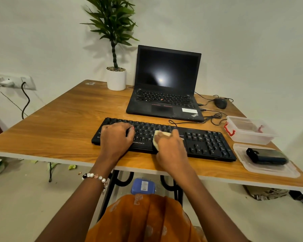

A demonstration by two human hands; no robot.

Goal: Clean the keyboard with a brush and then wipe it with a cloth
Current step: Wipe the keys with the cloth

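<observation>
One keyboard (205, 142); left hand (115, 137) flat, empty; right hand (170, 145) clutching one cloth (158, 135).

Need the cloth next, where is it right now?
In the head view, the cloth sits under the right hand on the keyboard, mid-table.

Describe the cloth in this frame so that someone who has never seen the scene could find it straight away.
Start at the wooden table and find the black external keyboard lying in front of the open laptop. Near the keyboard's middle, the right hand presses a small cream cloth onto the keys. It is the only pale, soft thing on the black keys.
</observation>
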